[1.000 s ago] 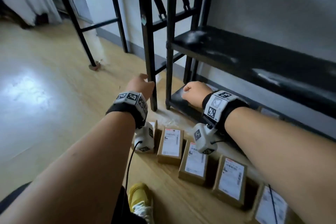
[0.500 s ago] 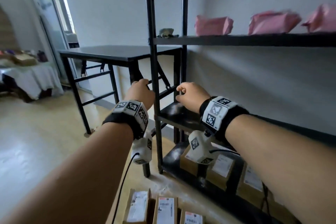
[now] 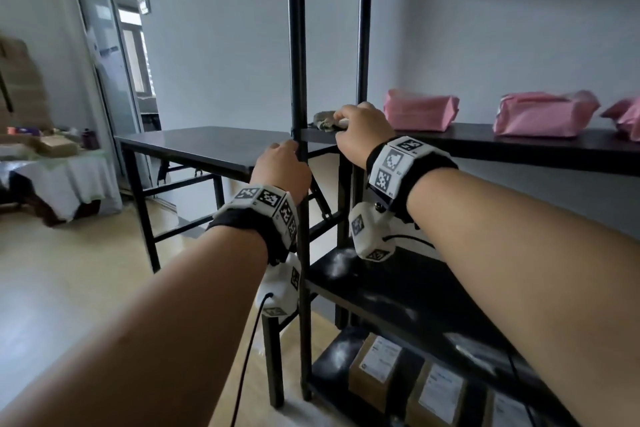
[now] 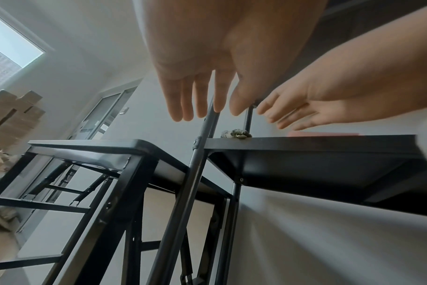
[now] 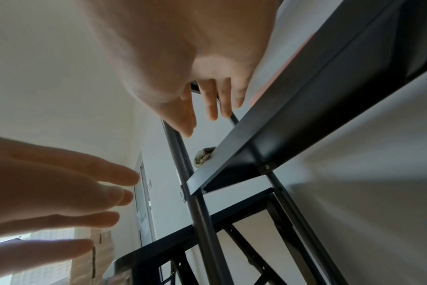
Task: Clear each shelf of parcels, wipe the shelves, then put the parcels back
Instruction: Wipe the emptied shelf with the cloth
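Observation:
A black metal rack stands in front of me. Three pink parcels (image 3: 420,113) lie on its upper shelf (image 3: 519,146). A crumpled grey-green cloth (image 3: 325,121) sits at that shelf's left end, also seen in the wrist views as a cloth (image 4: 235,133) and a cloth (image 5: 204,155). My right hand (image 3: 360,132) is right at the cloth, with its fingers (image 5: 211,108) straight and holding nothing. My left hand (image 3: 282,166) is open beside the rack's front post (image 3: 299,45). Brown boxed parcels (image 3: 375,364) stand on the bottom shelf. The middle shelf (image 3: 398,291) is bare and dusty.
A black folding table (image 3: 207,146) stands just left of the rack, close to its post. Farther left are a cloth-covered table (image 3: 59,177) with small items and stacked cardboard boxes (image 3: 20,80). A doorway lies beyond, and wooden floor in front.
My view has risen from the boxes on the floor to the shelf with pink parcels. Both hands rose from the lowest shelves, opening out, and the right one reached the cloth.

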`<state>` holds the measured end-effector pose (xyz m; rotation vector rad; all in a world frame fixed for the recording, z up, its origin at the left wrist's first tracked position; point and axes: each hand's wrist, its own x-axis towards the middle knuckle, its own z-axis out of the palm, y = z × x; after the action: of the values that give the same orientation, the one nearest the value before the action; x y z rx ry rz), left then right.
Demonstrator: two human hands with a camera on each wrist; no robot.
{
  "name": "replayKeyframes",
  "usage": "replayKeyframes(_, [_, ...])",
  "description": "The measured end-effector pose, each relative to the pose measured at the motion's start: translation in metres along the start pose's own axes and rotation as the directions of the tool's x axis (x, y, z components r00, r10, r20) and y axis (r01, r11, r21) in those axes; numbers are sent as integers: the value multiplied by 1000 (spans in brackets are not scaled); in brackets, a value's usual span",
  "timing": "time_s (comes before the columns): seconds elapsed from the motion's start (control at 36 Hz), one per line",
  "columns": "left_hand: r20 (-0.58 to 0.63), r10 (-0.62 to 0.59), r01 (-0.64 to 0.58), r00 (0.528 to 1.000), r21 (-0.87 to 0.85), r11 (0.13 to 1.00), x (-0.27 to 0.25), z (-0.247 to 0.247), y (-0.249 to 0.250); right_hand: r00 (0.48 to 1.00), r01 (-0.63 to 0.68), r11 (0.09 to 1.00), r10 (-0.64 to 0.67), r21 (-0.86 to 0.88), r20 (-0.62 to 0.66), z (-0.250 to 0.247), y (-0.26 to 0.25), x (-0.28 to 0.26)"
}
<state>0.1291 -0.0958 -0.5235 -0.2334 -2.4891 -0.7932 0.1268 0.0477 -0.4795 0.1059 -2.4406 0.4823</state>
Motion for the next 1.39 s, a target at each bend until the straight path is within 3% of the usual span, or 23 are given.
replayKeyframes(0.28, [-16,34,-34,999,-6,999,36,20,-6,978,-22,988,53,-154,202,22,-6,61])
replayKeyframes(0.44, [-1,-1,1,1000,-6,1000,40,37,-18,954,58,962,26,-268,298,34,-11,75])
replayKeyframes(0.69, [14,-16,16,1000,-23,1000,27,35,-26,995,-17,995,26,-101,93,27,-3,58])
replayKeyframes(0.86, [-9,-27,26,1000,-59,998,12,31,-20,998,66,998,-66,4,-1,20,3,23])
replayKeyframes(1.06, [15,-37,39,999,-87,995,-16,52,-7,971,137,991,-135,-7,-196,10,26,-31])
replayKeyframes(1.19, [76,-30,37,997,-93,995,-36,76,13,977,95,995,-93,1,-192,-9,59,-75])
replayKeyframes(1.39, [193,78,-53,978,-131,990,-77,115,63,987,-141,989,137,-35,-85,-30,123,-147])
